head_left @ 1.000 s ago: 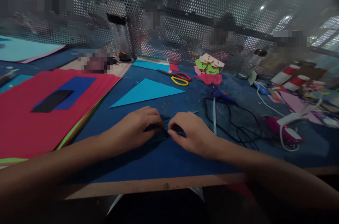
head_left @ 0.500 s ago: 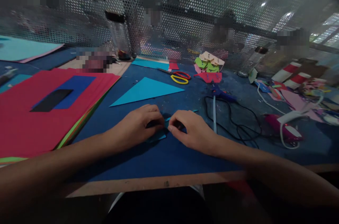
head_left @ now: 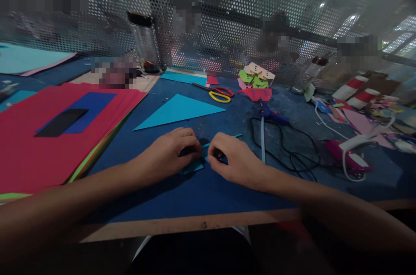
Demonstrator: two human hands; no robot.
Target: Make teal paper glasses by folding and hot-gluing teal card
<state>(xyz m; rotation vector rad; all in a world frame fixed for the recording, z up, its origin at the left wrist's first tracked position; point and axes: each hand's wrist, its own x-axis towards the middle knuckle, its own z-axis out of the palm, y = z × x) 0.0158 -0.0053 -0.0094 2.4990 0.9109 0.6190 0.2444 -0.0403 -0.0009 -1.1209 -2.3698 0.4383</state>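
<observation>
My left hand [head_left: 173,149] is closed on a small piece of blue paper [head_left: 194,167], which shows below its fingers on the table. Beside it, the fingers and thumb of my right hand [head_left: 232,155] pinch the same blue paper; a thin blue edge bridges the narrow gap between the hands and a tip pokes out past my right knuckles. My fingers hide most of this piece. Just beyond my hands lies a flat blue paper triangle [head_left: 180,112]. Scissors [head_left: 221,94] with red and yellow handles rest behind it.
Red sheets [head_left: 32,153] are stacked at left, bearing blue and black pieces. A glue gun [head_left: 274,115] with a black cord lies at right, near a pink device [head_left: 349,158] with a white cable. Folded paper shapes [head_left: 256,80] and a jar [head_left: 146,45] stand by the perforated screen.
The gap between my hands shows slightly more of the blue paper, and my right hand has shifted a little. Everything else on the table stays put.
</observation>
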